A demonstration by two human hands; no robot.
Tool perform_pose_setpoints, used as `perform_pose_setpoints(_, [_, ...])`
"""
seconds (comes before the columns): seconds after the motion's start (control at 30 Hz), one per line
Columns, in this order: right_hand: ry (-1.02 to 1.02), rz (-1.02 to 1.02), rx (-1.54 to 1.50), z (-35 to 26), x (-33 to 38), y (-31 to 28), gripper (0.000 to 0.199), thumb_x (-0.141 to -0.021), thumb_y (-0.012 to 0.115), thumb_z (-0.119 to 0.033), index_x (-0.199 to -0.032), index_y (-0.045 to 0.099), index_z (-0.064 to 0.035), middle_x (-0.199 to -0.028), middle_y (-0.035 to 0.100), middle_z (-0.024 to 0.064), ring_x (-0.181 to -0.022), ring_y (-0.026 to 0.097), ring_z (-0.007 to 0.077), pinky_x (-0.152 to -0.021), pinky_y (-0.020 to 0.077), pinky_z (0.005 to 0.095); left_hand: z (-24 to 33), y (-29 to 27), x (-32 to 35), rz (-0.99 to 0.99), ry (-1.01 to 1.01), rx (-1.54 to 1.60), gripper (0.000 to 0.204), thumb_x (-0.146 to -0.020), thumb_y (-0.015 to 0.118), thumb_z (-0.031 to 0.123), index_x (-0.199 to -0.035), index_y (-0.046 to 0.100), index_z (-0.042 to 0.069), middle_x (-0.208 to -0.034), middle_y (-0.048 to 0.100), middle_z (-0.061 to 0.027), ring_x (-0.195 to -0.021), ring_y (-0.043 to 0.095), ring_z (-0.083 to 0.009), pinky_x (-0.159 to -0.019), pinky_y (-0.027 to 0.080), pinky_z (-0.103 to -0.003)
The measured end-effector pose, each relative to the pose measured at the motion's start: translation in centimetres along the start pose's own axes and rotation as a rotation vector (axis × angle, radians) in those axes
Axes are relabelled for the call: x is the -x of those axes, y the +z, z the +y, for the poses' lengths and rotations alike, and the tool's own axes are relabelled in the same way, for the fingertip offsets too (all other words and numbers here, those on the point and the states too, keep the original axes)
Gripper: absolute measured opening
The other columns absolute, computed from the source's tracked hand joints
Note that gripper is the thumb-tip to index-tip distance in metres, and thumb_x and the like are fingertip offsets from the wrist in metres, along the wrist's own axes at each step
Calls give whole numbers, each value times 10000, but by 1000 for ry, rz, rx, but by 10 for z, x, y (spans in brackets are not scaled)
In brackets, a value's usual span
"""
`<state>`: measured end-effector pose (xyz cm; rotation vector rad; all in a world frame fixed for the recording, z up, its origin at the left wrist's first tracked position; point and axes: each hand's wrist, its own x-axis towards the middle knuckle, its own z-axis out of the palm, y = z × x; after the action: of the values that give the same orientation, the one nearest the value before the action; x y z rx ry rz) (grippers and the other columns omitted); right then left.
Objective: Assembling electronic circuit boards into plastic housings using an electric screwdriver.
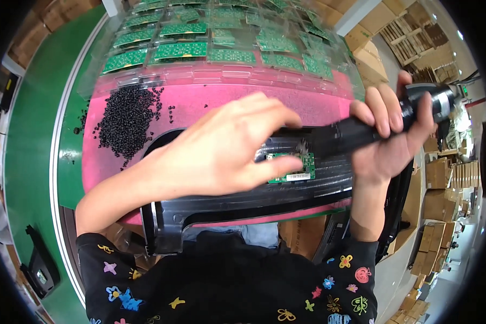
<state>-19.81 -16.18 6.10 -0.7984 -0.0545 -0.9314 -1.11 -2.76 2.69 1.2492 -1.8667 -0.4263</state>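
Observation:
A small green circuit board [306,171] with a white label lies inside a long curved black plastic housing [210,208]. Over the housing, my left hand [229,143] has its thumb and forefinger spread apart, the thumb crossing part of the board; motion blurs the hand. My right hand [391,127] is wrapped round a black electric screwdriver [362,132], its body tilted down to the left. The screwdriver's front end is smeared by movement and points toward the board, so I cannot tell whether its tip touches anything.
A heap of small black screws [127,121] lies at the left of the pink mat [194,102]. Clear plastic trays of green circuit boards [181,50] stand along the far side. Cardboard boxes [434,227] are stacked at the right; a black plastic part [40,264] rests far left.

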Motion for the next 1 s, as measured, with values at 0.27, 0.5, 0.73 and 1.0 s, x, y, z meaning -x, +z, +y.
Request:
perform_pose_setpoints(0.27, [-29, -263, -19, -1, 26, 20, 360, -967, 578, -360, -1184, 471, -93, -660, 511, -16, -548, 509, 89, -601, 427, 265, 9, 12, 3, -55, 190, 80, 291, -750, 803, 172, -906, 632, -4, -780, 614, -104, -732, 604, -276, -615, 492, -376])
perform_pose_setpoints(0.5, [-29, -316, 93, -3, 33, 20, 348, -939, 614, -370, -1140, 461, -129, -636, 539, -29, -520, 517, 79, -573, 432, 257, 9, 13, 6, -55, 364, -234, 232, -727, 760, 151, -869, 625, 27, -749, 583, -57, -722, 595, -249, -612, 482, -355])
perform_pose_setpoints(0.73, [-183, -247, 241, -5, 42, 30, 379, -916, 626, -353, -1135, 461, -92, -641, 547, -35, -524, 525, 74, -575, 434, 256, 4, 17, 8, 120, 232, -73, 155, -756, 736, 45, -871, 639, 7, -751, 604, -62, -693, 608, -235, -609, 490, -349])
perform_pose_setpoints(1.0, [-444, -332, 302, -15, 53, 29, 384, -822, 723, -300, -1057, 500, -95, -613, 581, -44, -520, 556, 52, -567, 449, 207, 1, 21, 11, -15, 152, 4, 175, -788, 746, 44, -917, 643, -14, -763, 614, -117, -711, 622, -278, -607, 502, -373])
